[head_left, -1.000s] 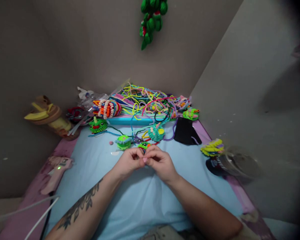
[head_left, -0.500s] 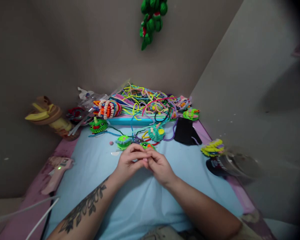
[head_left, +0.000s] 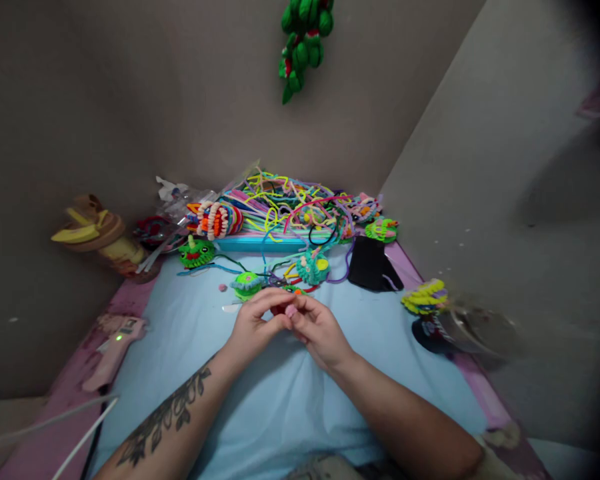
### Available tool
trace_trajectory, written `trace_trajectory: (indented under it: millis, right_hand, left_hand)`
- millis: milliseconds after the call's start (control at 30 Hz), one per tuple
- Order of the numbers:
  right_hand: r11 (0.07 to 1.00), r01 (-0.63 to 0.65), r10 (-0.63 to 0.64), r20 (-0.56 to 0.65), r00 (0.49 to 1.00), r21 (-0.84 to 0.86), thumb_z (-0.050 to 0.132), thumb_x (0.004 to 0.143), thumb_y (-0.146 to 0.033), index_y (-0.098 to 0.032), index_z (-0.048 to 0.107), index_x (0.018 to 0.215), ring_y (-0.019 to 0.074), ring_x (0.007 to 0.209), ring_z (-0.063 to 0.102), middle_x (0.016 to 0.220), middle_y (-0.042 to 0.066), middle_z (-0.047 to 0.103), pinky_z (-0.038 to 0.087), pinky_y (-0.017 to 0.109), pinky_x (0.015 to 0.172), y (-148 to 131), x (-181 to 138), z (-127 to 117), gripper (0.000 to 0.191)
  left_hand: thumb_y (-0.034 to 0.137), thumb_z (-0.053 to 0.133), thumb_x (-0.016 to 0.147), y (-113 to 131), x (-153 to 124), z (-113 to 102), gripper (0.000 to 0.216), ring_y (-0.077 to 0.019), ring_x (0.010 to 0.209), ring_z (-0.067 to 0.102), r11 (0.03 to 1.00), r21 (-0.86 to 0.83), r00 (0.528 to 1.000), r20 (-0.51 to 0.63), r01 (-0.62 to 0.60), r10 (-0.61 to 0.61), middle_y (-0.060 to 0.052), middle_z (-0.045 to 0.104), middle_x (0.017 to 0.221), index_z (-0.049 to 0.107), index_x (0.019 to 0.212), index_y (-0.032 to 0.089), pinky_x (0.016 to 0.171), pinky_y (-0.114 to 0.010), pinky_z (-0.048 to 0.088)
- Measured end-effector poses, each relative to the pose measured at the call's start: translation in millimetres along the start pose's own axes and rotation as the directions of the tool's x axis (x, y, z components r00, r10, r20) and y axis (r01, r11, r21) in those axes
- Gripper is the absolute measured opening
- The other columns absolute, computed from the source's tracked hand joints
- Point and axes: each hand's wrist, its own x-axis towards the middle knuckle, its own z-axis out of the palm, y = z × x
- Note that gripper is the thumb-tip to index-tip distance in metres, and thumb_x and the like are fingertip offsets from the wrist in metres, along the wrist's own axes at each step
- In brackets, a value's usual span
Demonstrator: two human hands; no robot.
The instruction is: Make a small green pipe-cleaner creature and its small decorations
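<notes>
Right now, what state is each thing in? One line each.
Small pink lump: held where left hand and right hand meet
Pink plastic glue gun: green light lit
Light blue cloth: spread out, creased
Multicoloured fuzzy stems: heaped, tangled
Black rectangular object: lying flat
Green textile garland: hanging

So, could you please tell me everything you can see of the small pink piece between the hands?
The pink piece is pale, with a rounded visible end; the rest is hidden, so I cannot tell its full shape or its material. It is held above the blue cloth, where the left hand and right hand meet. The right hand appears to pinch it; whether the left touches it is unclear.
</notes>
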Motion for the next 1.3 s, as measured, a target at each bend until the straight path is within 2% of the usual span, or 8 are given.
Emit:
trace_trajectory:
  millis: [200, 333, 500, 733, 867, 967, 1133, 1300]
  right_hand:
    - [0.986, -0.072, 0.071, 0.009, 0.997, 0.151, 0.081, 0.060, -0.038, -0.017, 0.054, 0.066, 0.0038, 0.043, 0.030, 0.056, -0.006, 0.049, 0.017, 0.018, 0.038, -2, 2, -1, 0.035]
    - [0.979, -0.117, 0.110, 0.053, 0.993, 0.169, 0.083, 0.059, -0.034, -0.016, 0.052, 0.060, 0.0021, 0.040, 0.027, 0.050, -0.007, 0.045, 0.016, 0.017, 0.037, -2, 3, -2, 0.036]
    - [0.973, -0.130, 0.119, 0.069, 0.990, 0.191, 0.084, 0.056, -0.030, -0.015, 0.051, 0.055, 0.0009, 0.039, 0.029, 0.053, -0.007, 0.045, 0.016, 0.017, 0.037, -1, 2, -3, 0.036]
    - [0.962, -0.151, 0.148, 0.032, 0.989, 0.230, 0.087, 0.049, -0.029, -0.015, 0.050, 0.052, 0.0009, 0.040, 0.029, 0.058, -0.006, 0.046, 0.014, 0.017, 0.035, -1, 3, -3, 0.039]
    - [0.959, -0.159, 0.157, 0.026, 0.987, 0.236, 0.084, 0.056, -0.032, -0.015, 0.054, 0.057, 0.0021, 0.040, 0.028, 0.051, -0.006, 0.044, 0.014, 0.018, 0.037, -1, 4, -3, 0.034]
    - [0.967, -0.150, 0.149, 0.020, 0.989, 0.206, 0.081, 0.062, -0.033, -0.015, 0.056, 0.061, 0.0024, 0.039, 0.028, 0.048, -0.007, 0.043, 0.015, 0.018, 0.037, 0, 4, -3, 0.030]
    - [0.980, -0.101, 0.108, -0.032, 0.994, 0.174, 0.079, 0.064, -0.035, -0.015, 0.060, 0.065, 0.0026, 0.039, 0.031, 0.052, -0.005, 0.050, 0.016, 0.019, 0.038, 2, 2, 0, 0.027]
    - [0.990, -0.029, 0.041, -0.088, 0.995, 0.137, 0.076, 0.067, -0.032, -0.015, 0.060, 0.059, 0.0042, 0.043, 0.031, 0.049, -0.005, 0.046, 0.018, 0.021, 0.042, 6, 3, -2, 0.024]
  left_hand:
    - [0.030, 0.064, 0.081, 1, 1, 0, 0.015, -0.0187, 0.085, 0.065, 1.000, -0.007, 0.999, 0.035, -0.011, 0.011, -0.009, 0.071, 0.092, 0.074, 0.089, 0.021, 0.077, -0.033, 0.052]
    - [0.029, 0.062, 0.083, 4, 3, 0, 0.014, -0.0183, 0.080, 0.065, 0.994, 0.000, 0.992, 0.062, -0.111, 0.111, -0.008, 0.073, 0.084, 0.074, 0.085, 0.020, 0.077, -0.034, 0.052]
    - [0.025, 0.064, 0.082, 7, 4, -1, 0.011, -0.0179, 0.076, 0.064, 0.980, -0.011, 0.977, 0.074, -0.198, 0.199, -0.007, 0.073, 0.077, 0.073, 0.084, 0.020, 0.075, -0.034, 0.051]
    - [0.028, 0.063, 0.082, 9, 4, -2, 0.013, -0.0180, 0.075, 0.064, 0.987, 0.029, 0.986, 0.068, -0.157, 0.155, -0.007, 0.072, 0.075, 0.072, 0.079, 0.019, 0.073, -0.034, 0.052]
    - [0.025, 0.062, 0.083, 8, 3, -3, 0.012, -0.0178, 0.079, 0.065, 0.996, 0.035, 0.995, 0.052, -0.088, 0.086, -0.008, 0.072, 0.081, 0.073, 0.081, 0.019, 0.073, -0.032, 0.053]
    - [0.022, 0.064, 0.082, 8, 2, -3, 0.010, -0.0172, 0.082, 0.065, 0.993, 0.086, 0.996, 0.017, -0.084, 0.082, -0.007, 0.072, 0.086, 0.073, 0.087, 0.020, 0.074, -0.030, 0.053]
    - [0.017, 0.067, 0.078, 9, -5, 1, 0.008, -0.0159, 0.077, 0.066, 0.961, 0.224, 0.973, -0.126, -0.160, 0.191, -0.004, 0.072, 0.080, 0.072, 0.083, 0.022, 0.070, -0.028, 0.054]
    - [0.013, 0.069, 0.076, 5, -11, 7, 0.022, -0.0168, 0.082, 0.067, 0.909, 0.324, 0.942, -0.121, -0.262, 0.314, -0.006, 0.072, 0.090, 0.070, 0.096, 0.021, 0.074, -0.029, 0.054]
